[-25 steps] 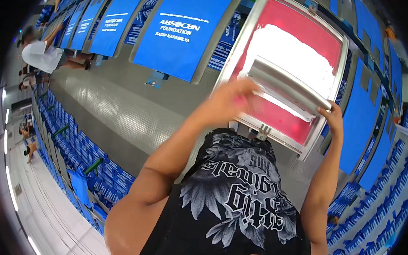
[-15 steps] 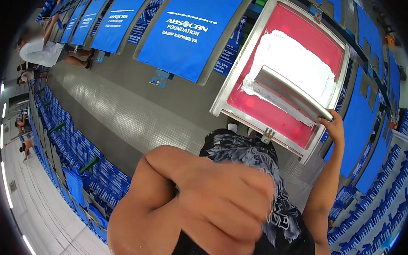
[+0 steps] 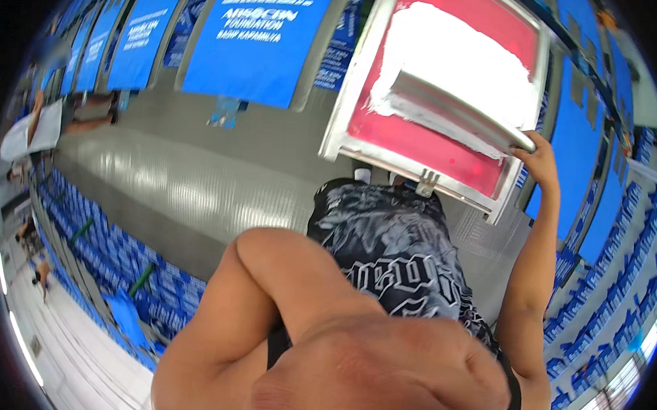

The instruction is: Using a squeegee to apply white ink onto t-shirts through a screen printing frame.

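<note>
A silk-screen frame (image 3: 334,136) with pale metal edges and red-pink mesh (image 3: 390,138) lies before me at the upper right. White ink (image 3: 456,57) covers much of the mesh in a thick patch. Across the near part of this ink leans a long metal squeegee (image 3: 461,115). My right hand (image 3: 540,160) is closed on the squeegee's right end, beside the frame's right edge. My left hand (image 3: 387,376) is raised very close to the camera, away from the frame. Its back shows large and blurred, and its fingers are mostly hidden.
Blue printed bags (image 3: 255,48) lie on boards in a row at the upper left, with more blue bags (image 3: 571,150) right of the frame. A metal clip (image 3: 427,183) juts from the frame's near edge. Another person (image 3: 35,130) stands at the far left by the grey floor (image 3: 161,176).
My left hand has shifted down and right, closer to the camera. The view has tilted, so the frame sits higher and further left. My right hand still grips the squeegee.
</note>
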`<state>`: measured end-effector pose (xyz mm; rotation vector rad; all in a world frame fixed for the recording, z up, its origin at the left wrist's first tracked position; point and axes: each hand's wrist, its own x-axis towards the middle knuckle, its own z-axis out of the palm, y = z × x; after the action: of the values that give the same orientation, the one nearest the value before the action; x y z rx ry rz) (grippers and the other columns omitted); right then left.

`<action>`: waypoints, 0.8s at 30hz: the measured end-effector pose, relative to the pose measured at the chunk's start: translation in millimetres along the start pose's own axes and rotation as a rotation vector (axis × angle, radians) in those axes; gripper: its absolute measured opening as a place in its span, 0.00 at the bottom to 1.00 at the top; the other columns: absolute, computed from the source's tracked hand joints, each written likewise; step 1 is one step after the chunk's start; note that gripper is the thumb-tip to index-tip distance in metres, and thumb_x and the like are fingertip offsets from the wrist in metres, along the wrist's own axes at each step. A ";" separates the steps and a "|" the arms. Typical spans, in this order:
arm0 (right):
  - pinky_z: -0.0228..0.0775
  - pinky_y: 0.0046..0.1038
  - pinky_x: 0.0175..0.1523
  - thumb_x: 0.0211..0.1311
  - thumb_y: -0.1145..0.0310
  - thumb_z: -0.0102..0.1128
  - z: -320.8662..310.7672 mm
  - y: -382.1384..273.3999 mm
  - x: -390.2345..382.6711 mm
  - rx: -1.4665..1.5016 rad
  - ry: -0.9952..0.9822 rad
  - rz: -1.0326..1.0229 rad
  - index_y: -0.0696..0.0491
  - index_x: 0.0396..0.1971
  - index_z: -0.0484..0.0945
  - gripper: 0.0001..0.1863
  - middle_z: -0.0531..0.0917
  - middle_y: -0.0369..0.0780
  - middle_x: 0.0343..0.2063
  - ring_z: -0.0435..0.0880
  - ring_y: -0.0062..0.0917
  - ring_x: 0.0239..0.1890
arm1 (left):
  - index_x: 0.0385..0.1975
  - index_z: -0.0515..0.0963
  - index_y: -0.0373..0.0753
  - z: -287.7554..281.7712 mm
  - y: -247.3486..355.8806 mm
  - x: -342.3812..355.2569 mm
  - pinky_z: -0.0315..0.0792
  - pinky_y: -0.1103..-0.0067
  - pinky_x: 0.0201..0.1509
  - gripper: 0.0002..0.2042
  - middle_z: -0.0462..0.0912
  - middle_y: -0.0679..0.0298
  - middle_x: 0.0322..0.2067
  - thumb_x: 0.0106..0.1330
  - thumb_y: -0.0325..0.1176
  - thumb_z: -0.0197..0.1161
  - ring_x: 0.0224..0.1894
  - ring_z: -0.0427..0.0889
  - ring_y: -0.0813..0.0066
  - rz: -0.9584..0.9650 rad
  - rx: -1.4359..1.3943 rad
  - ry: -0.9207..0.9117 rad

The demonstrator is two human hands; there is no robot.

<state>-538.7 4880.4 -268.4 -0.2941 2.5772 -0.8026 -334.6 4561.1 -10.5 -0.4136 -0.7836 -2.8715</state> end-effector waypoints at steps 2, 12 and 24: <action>0.68 0.27 0.48 0.40 0.71 0.67 3.5 7.0 -3.9 -0.050 0.031 -0.047 0.60 0.38 0.77 0.20 0.82 0.44 0.32 0.80 0.29 0.38 | 0.07 0.67 0.35 4.2 -7.5 2.2 0.52 0.77 0.09 0.07 0.66 0.61 0.07 0.34 0.19 0.58 0.06 0.64 0.69 -0.157 -0.194 0.002; 0.68 0.36 0.46 0.41 0.74 0.60 24.6 -12.3 -28.5 -0.327 0.168 -0.174 0.54 0.38 0.77 0.18 0.81 0.48 0.31 0.79 0.44 0.37 | 0.31 0.76 0.37 -88.8 -28.3 14.2 0.69 0.72 0.34 0.11 0.78 0.60 0.30 0.54 0.38 0.60 0.33 0.77 0.66 -0.138 0.834 -0.153; 0.71 0.40 0.41 0.38 0.78 0.55 -13.2 -21.0 12.3 -0.199 0.169 -0.236 0.54 0.36 0.79 0.18 0.81 0.47 0.27 0.80 0.42 0.30 | 0.32 0.77 0.39 -229.8 -116.1 136.2 0.71 0.67 0.44 0.10 0.79 0.57 0.29 0.48 0.28 0.62 0.39 0.78 0.56 -0.417 2.147 -0.494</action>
<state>-554.1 4865.9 -250.6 -0.6260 2.8232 -0.6746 -539.8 4534.1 -215.5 -0.4795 -3.1821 -0.5709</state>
